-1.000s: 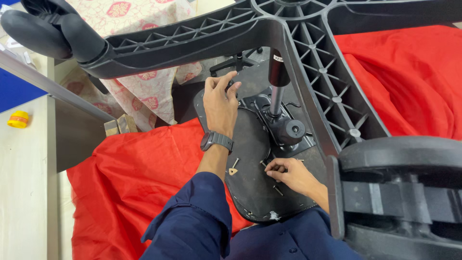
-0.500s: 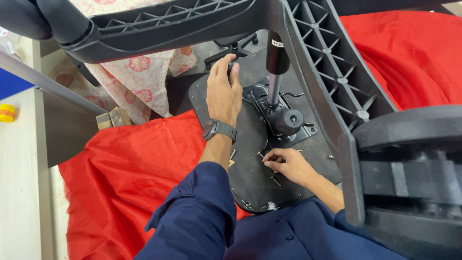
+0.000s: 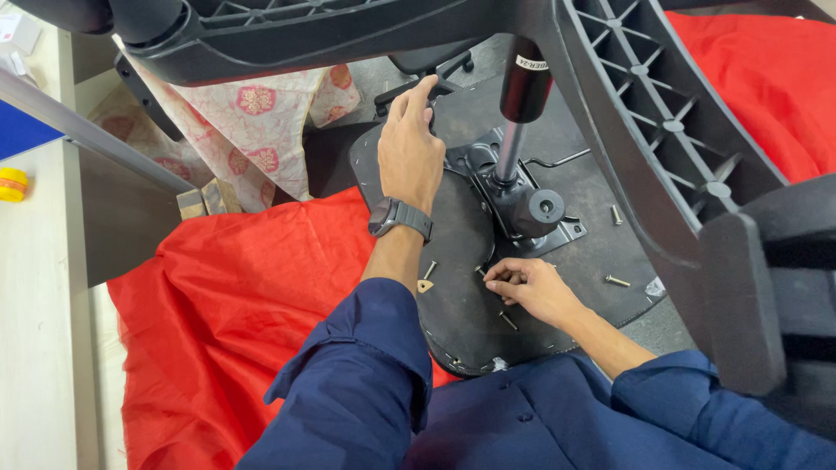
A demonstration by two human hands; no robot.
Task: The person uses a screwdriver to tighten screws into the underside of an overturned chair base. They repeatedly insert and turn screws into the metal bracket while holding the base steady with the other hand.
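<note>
**Hands on the upturned chair seat**

Head view: your left hand [image 3: 411,150] lies flat on the dark underside of the seat board [image 3: 457,305], fingers held together and stretched toward its far edge, palm pressing down. A dark wristwatch [image 3: 399,218] sits on that wrist, and the blue sleeve [image 3: 348,383] runs back toward you.

Your right hand [image 3: 531,287] rests lower on the same board, fingers curled together, the tips pinching a small screw [image 3: 481,271] right at the near edge of the metal tilt mechanism [image 3: 522,204]. How firmly you grip it cannot be told.

The mechanism is at the middle of the board, just right of your left hand, with the gas cylinder [image 3: 515,122] rising out of it toward the camera. The black ribbed chair base [image 3: 644,113] spreads across the top of the view, one arm passing down the right side, above your right forearm.

Loose screws lie on the board: one [image 3: 428,271] by your left wrist beside a small tan triangular piece [image 3: 425,285], one [image 3: 508,320] just below your right hand, and two [image 3: 616,281] to the right of the mechanism.

The board lies on red cloth [image 3: 235,296]; flowered fabric [image 3: 252,130] hangs beyond it, upper left.
</note>
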